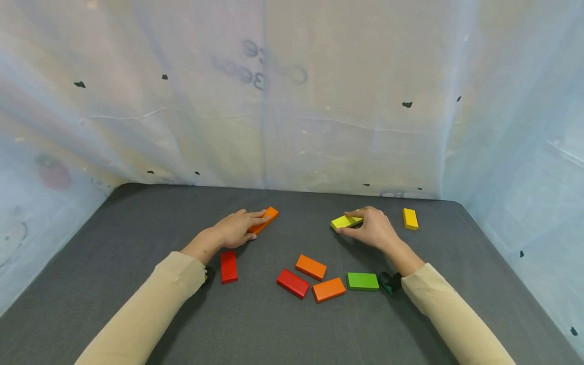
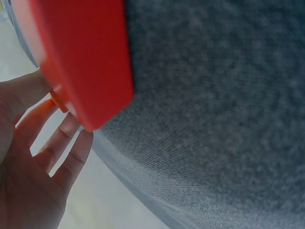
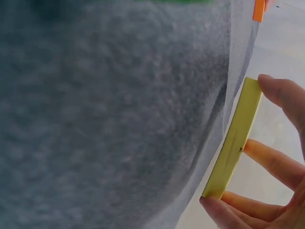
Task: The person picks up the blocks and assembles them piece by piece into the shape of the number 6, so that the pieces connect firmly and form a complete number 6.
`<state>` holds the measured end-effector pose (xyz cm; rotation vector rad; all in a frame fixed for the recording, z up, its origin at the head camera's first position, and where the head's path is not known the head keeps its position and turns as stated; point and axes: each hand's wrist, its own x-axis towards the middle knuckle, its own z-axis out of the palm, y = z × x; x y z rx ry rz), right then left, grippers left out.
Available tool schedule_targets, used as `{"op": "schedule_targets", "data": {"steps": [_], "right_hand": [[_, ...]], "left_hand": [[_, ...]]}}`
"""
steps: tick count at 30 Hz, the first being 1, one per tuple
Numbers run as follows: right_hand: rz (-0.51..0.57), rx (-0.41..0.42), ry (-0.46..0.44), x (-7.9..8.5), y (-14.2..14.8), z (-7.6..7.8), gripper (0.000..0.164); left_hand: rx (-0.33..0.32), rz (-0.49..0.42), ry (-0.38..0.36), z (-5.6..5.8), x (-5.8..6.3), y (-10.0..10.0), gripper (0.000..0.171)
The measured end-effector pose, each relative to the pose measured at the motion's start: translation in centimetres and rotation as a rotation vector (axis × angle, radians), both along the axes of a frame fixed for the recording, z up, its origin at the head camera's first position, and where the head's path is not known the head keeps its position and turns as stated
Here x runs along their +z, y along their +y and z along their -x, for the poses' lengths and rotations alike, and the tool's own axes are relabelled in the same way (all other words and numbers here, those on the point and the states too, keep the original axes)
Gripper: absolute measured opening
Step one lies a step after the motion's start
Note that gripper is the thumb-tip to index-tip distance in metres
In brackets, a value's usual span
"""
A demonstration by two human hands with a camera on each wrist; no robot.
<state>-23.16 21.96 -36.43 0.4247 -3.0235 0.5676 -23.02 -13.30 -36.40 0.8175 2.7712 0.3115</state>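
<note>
At the far left of the grey surface, my left hand [image 1: 234, 228] grips an orange block [image 1: 270, 215], fingers across its top and thumb at its near side. Only a small bit of that orange block [image 2: 59, 101] shows in the left wrist view, behind a red block [image 2: 90, 57]. Toward the back right, my right hand [image 1: 371, 228] holds a light yellow block [image 1: 342, 222] between thumb and fingers. The right wrist view shows this light yellow block [image 3: 232, 138] tilted, with fingertips at both ends and one finger against its middle.
A red block [image 1: 229, 267] lies beside my left wrist. Nearer the middle are another red block [image 1: 293, 283], two orange blocks [image 1: 311, 267] and a green block [image 1: 362, 281] by my right wrist. A deeper yellow block [image 1: 410, 219] lies at back right. Pale sheeting [image 1: 292, 126] hangs around the table.
</note>
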Motion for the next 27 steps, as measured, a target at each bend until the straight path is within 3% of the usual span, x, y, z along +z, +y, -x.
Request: {"op": "schedule_targets", "data": {"steps": [12,27], "right_hand": [[0.003,0.027,0.009,1.2,-1.6,1.2,0.057],[0.030,0.059,0.009,1.0,-3.5,2.5,0.056]], "left_hand": [[0.013,-0.002,0.014,0.0,-0.1,0.2,0.059],[0.004,-0.021,0.032,-0.1,-0.4,0.3,0.060]]}}
